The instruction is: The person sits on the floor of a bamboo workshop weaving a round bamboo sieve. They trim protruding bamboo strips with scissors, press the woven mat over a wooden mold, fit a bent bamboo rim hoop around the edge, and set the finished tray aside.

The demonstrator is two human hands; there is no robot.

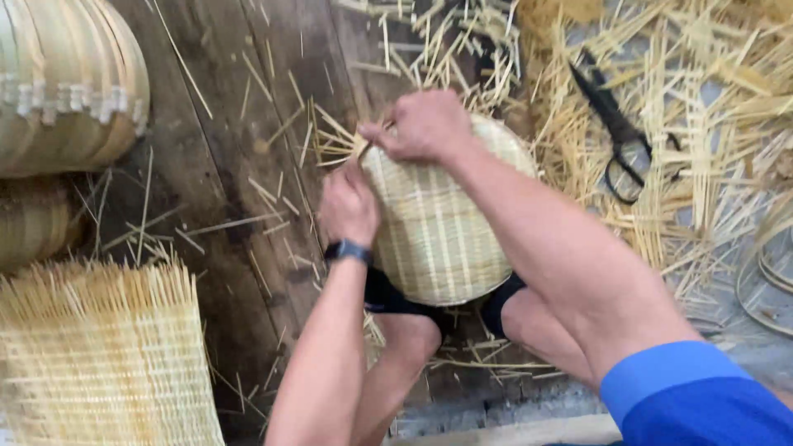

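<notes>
Both of my hands are on a round, pale woven bamboo basket propped between my bare knees. My left hand, with a dark watch on its wrist, is curled closed against the basket's left edge, gripping the weave. My right hand is clenched at the top rim, pinching loose yellow bamboo strips that stick out leftward. Under the basket lies a dark wooden plank floor strewn with splints. Black metal scissors lie well apart to the right on a heap of straw-coloured offcuts. An unfinished open-weave basket stands at lower left.
</notes>
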